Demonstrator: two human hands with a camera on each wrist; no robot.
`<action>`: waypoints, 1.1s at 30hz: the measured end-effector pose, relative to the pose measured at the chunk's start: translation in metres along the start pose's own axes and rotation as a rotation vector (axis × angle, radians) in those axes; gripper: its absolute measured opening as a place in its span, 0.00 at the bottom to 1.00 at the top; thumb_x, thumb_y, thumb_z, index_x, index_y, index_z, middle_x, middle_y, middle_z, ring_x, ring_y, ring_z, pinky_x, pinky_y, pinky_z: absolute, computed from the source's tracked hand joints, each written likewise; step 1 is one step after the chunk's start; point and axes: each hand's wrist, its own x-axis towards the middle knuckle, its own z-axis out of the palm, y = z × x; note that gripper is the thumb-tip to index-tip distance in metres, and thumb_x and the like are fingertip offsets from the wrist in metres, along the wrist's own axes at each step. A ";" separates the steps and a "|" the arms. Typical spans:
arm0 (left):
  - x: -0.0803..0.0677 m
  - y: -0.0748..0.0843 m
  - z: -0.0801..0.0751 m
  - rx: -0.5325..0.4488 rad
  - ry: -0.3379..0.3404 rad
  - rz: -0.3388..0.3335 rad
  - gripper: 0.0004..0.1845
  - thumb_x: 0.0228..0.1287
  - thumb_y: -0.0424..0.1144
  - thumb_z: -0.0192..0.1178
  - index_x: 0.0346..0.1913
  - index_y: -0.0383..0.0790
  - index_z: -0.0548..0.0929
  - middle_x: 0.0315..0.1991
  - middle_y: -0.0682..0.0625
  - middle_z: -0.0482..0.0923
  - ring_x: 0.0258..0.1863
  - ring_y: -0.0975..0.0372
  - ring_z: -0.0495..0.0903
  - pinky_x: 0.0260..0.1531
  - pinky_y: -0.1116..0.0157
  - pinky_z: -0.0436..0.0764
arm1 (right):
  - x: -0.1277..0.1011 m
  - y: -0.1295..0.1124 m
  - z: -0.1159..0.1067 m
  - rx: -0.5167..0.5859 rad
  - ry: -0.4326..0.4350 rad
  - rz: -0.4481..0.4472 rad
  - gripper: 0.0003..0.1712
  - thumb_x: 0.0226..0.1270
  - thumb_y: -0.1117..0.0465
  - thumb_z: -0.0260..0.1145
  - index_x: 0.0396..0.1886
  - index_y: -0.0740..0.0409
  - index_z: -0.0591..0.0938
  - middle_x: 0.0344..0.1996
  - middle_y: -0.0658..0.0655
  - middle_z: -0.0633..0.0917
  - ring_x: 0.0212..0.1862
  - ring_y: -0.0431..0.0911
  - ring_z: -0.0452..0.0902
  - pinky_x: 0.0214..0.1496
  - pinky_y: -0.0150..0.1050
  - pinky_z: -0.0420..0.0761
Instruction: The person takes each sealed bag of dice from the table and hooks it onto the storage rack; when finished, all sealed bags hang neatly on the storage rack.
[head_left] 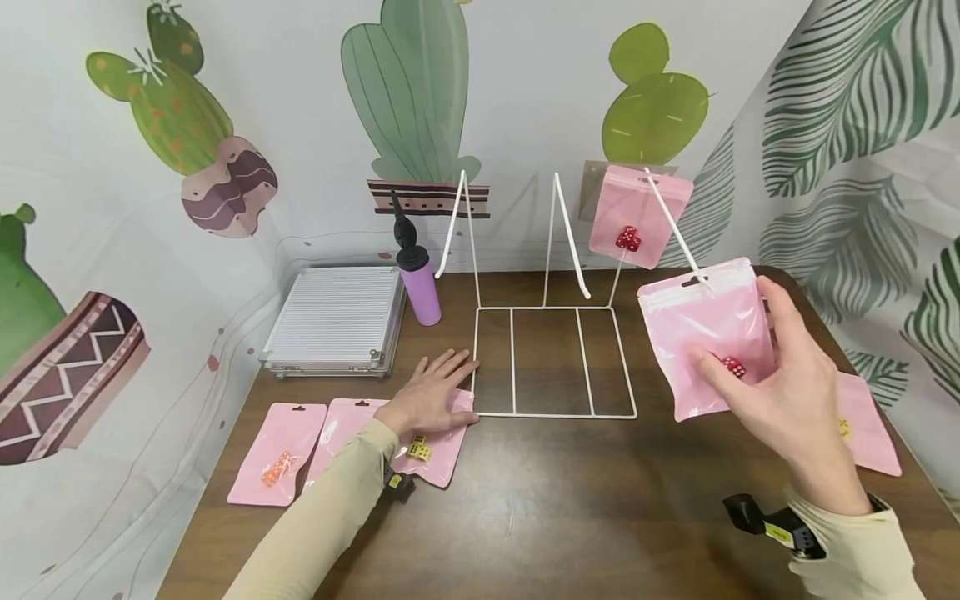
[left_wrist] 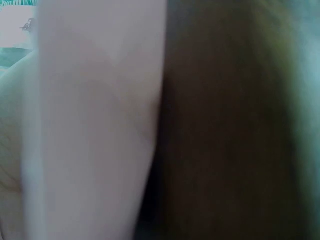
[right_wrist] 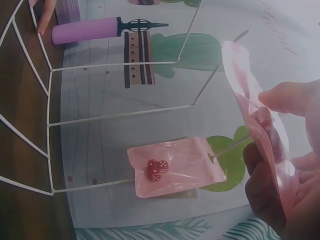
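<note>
My right hand [head_left: 802, 392] pinches a pink zip pouch [head_left: 705, 325] with red dice between thumb and fingers. Its hang hole is at the tip of the right hook [head_left: 673, 221] of a white wire display rack [head_left: 543, 307]; I cannot tell if the hook passes through. Farther back on that hook hangs another pink pouch [head_left: 641, 208] with red dice. My left hand [head_left: 427, 398] rests with fingers spread at the rack's left base wire, over a pink pouch [head_left: 446, 458] with yellow dice. The left wrist view is mostly blurred.
Two more pink pouches lie at left, one with orange dice [head_left: 258, 433], one partly under the arm [head_left: 341, 425]. Another pouch [head_left: 870, 425] lies behind the right hand. A silver case [head_left: 337, 317] and a purple hand pump [head_left: 422, 292] stand at the back left.
</note>
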 end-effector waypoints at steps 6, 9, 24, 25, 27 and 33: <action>0.000 0.001 -0.001 -0.001 0.009 0.005 0.49 0.57 0.70 0.56 0.77 0.50 0.55 0.79 0.48 0.48 0.78 0.50 0.46 0.71 0.38 0.48 | 0.001 -0.001 0.003 -0.020 -0.005 0.040 0.57 0.40 0.63 0.82 0.71 0.32 0.66 0.49 0.44 0.78 0.42 0.31 0.67 0.37 0.20 0.65; 0.000 0.001 -0.001 0.003 0.011 0.002 0.49 0.57 0.70 0.56 0.77 0.50 0.55 0.79 0.48 0.48 0.78 0.50 0.46 0.71 0.38 0.49 | 0.002 -0.001 0.005 -0.025 -0.009 0.047 0.57 0.42 0.62 0.82 0.71 0.31 0.65 0.50 0.53 0.79 0.43 0.31 0.66 0.38 0.20 0.65; 0.001 0.001 0.001 0.019 0.003 -0.006 0.50 0.56 0.70 0.56 0.77 0.51 0.55 0.79 0.48 0.47 0.78 0.51 0.46 0.71 0.39 0.49 | 0.022 0.016 0.043 0.013 0.176 -0.050 0.49 0.42 0.58 0.79 0.69 0.50 0.71 0.46 0.67 0.81 0.46 0.46 0.74 0.44 0.23 0.63; 0.001 0.001 0.001 0.020 0.001 -0.006 0.50 0.57 0.71 0.56 0.77 0.51 0.55 0.79 0.48 0.47 0.78 0.51 0.45 0.71 0.39 0.49 | 0.027 0.018 0.049 0.009 0.198 -0.067 0.48 0.42 0.57 0.79 0.68 0.51 0.71 0.45 0.68 0.81 0.46 0.52 0.74 0.44 0.28 0.65; 0.001 0.000 0.001 0.017 -0.001 -0.004 0.50 0.57 0.70 0.56 0.77 0.51 0.55 0.79 0.48 0.47 0.78 0.50 0.45 0.71 0.39 0.49 | 0.038 0.024 0.062 0.007 0.238 -0.103 0.47 0.43 0.53 0.78 0.68 0.54 0.72 0.43 0.70 0.79 0.45 0.59 0.73 0.43 0.39 0.67; 0.000 0.001 -0.001 0.005 0.009 0.000 0.49 0.57 0.69 0.57 0.77 0.50 0.56 0.79 0.48 0.48 0.78 0.50 0.46 0.71 0.38 0.49 | 0.079 0.036 0.100 -0.001 0.304 -0.121 0.46 0.48 0.50 0.75 0.67 0.57 0.70 0.46 0.71 0.78 0.46 0.63 0.72 0.42 0.59 0.69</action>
